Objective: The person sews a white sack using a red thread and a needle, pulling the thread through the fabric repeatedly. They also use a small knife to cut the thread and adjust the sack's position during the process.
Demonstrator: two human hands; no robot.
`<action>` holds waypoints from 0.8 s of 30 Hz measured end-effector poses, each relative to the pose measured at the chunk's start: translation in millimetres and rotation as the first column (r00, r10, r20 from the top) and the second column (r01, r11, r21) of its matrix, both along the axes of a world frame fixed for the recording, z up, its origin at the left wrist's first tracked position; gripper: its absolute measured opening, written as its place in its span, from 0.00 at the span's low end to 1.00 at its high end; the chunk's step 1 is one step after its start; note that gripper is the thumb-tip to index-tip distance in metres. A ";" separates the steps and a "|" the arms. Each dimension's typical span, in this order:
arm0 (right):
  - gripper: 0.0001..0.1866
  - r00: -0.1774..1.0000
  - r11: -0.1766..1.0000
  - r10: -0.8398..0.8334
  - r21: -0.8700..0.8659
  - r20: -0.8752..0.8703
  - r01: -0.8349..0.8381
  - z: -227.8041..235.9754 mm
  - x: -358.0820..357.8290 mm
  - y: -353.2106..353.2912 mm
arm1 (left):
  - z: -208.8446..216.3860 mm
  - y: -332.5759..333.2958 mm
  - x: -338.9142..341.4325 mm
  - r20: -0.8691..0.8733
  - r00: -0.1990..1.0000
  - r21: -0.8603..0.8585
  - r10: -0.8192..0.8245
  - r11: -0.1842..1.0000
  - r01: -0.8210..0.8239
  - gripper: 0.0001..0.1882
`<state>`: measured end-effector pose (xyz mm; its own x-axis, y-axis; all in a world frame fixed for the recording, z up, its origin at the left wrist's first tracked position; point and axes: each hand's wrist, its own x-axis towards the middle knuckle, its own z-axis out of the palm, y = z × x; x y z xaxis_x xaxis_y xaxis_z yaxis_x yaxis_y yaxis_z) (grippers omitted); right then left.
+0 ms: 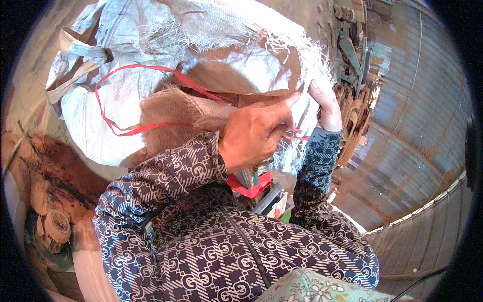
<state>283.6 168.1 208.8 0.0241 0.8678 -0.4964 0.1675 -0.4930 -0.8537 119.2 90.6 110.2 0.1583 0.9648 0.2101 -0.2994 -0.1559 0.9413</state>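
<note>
A large white woven sack [121,95] with frayed edges and a brown inner side is spread in front of me. My left hand [254,132] is closed over its gathered near edge, with its index finger reaching toward my right hand. A thin red string [133,67] loops across the sack and runs beneath the left hand, and a short piece shows past the knuckles. Whether the left fingers also pinch the string is hidden. My right hand [328,106] grips the sack's frayed right edge, thumb in front and the other fingers out of sight behind the cloth.
Below the hands, between my arms, is a partly hidden red object [251,185]. Wood scraps [354,118] and machine parts lie on the right, near a corrugated metal sheet [412,95]. At lower left stands a dusty round motor-like part [56,227].
</note>
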 end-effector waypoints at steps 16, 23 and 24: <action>0.20 0.996 0.991 -0.085 0.108 0.003 0.085 17.1 -13.3 -21.2 | 7.1 20.7 -17.0 0.523 0.851 -0.482 0.042 0.838 0.255 0.06; 0.25 0.976 0.993 -0.117 -0.017 -0.183 0.116 12.4 -15.1 -32.1 | 12.4 19.8 -21.9 0.502 0.865 -0.559 0.006 0.765 0.319 0.06; 0.25 0.978 0.995 -0.104 -0.013 -0.178 0.104 12.7 -15.9 -32.1 | 11.8 20.4 -20.7 0.483 0.876 -0.543 0.002 0.785 0.298 0.06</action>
